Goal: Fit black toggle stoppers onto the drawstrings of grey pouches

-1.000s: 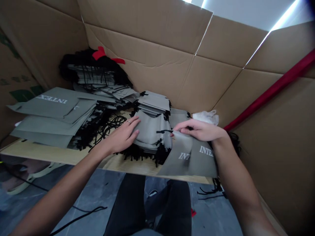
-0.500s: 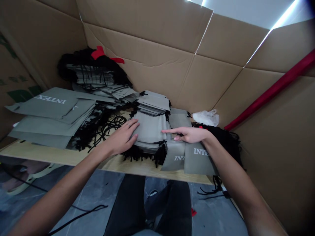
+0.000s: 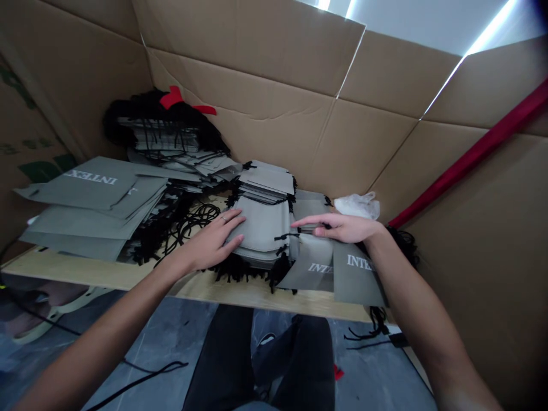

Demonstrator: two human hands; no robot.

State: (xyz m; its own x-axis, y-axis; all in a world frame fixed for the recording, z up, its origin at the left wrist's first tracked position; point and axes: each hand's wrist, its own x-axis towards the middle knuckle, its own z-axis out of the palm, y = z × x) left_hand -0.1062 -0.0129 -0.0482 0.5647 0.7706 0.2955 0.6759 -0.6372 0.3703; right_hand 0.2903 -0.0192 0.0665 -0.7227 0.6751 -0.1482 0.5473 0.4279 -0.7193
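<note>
My left hand [image 3: 213, 242] lies flat, fingers spread, on the left side of a stack of small grey drawstring pouches [image 3: 263, 227] with black cords; a ring shows on one finger. My right hand [image 3: 342, 226] is just right of that stack, index finger stretched out to the left, thumb and the other fingers pinched on a thin black drawstring [image 3: 286, 235] that runs level towards the stack. Under that hand lie grey INTEX-printed bags [image 3: 355, 274], which overhang the front edge of the wooden board [image 3: 240, 291].
Larger grey INTEX bags [image 3: 92, 197] are piled at the left, and a tall stack with black cords and a red tie [image 3: 165, 128] stands behind. A white crumpled plastic bag [image 3: 357, 204] sits at the back right. Cardboard walls [image 3: 278, 108] enclose the board. My legs are below.
My right hand drew back right from the stack's top and lifted slightly, with the black drawstring now pulled level. The INTEX bags under it shifted a little. My left hand stayed put.
</note>
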